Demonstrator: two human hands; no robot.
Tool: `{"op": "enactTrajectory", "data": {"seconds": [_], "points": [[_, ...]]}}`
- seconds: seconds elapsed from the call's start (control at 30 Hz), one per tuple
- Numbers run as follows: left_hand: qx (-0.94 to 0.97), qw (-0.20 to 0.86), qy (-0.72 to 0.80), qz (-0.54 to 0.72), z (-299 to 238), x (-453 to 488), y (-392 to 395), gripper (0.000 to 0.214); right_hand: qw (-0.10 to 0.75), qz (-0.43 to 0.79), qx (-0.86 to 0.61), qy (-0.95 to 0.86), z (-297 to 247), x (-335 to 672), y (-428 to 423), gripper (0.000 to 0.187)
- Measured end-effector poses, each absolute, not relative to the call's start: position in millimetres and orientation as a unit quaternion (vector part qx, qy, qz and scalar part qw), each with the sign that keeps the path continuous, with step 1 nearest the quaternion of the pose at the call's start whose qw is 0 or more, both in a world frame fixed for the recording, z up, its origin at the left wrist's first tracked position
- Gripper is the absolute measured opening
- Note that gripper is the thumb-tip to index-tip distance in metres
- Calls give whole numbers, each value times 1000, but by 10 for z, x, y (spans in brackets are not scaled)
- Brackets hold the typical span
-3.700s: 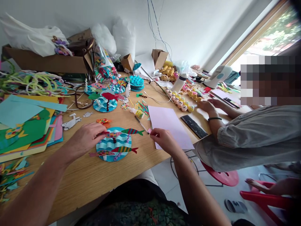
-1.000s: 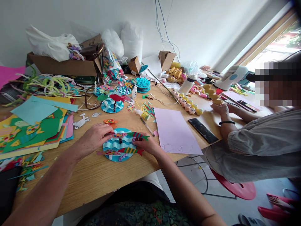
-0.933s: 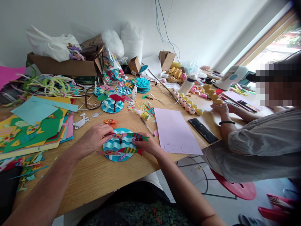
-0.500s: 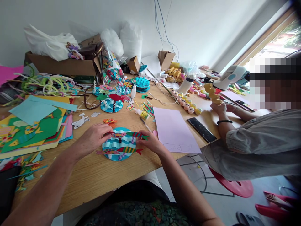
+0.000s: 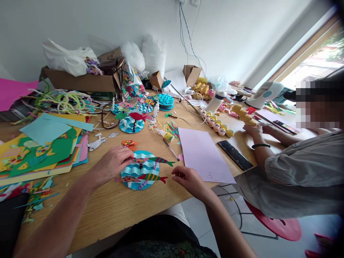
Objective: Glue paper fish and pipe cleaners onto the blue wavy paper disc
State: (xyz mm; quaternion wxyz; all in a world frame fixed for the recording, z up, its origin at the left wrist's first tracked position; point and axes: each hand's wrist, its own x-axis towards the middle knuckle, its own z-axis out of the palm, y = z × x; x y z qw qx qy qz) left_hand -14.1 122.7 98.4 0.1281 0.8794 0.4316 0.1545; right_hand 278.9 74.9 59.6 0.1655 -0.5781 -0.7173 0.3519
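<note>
A round blue paper disc [image 5: 138, 184] with wavy light-blue strips lies on the table before me. Two rows of paper fish cross it: a spotted fish [image 5: 138, 161] and a striped green fish [image 5: 161, 160] above, a yellow-striped fish [image 5: 152, 178] and another spotted one below. At the upper row's left end, my left hand [image 5: 114, 165] pinches the spotted fish, its fingertips partly hidden. My right hand [image 5: 189, 181] hovers right of the disc, fingers loosely bent and apart, with nothing in them. An orange paper fish [image 5: 129, 144] lies just beyond the disc.
A lilac sheet [image 5: 201, 150], a pen [image 5: 171, 149] and a dark phone [image 5: 234, 154] lie to the right. Coloured paper [image 5: 45, 132] is stacked at left. Glue bottles [image 5: 166, 135] and finished discs [image 5: 131, 125] stand behind. A co-worker [image 5: 290, 161] sits at right, holding yellow cardboard.
My right hand has let go of the upper fish row and drawn away to the right. The left hand stays at the row's left end. The whole view has shifted slightly.
</note>
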Motion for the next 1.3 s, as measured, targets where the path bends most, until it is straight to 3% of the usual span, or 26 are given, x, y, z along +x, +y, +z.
{"op": "enactTrajectory", "data": {"seconds": [0.3,0.97,1.17,1.3], "points": [[883,130,421,163,970,-142,1239,19,98,324,-574,-745,609,2868,632,13],[887,134,409,165,961,-159,1253,18,78,327,-570,-749,657,2870,565,13],[886,132,406,181,950,-156,1263,18,112,351,-536,-759,644,2812,509,13],[885,140,407,180,950,-147,1258,16,193,381,-452,-784,521,2606,369,14]]}}
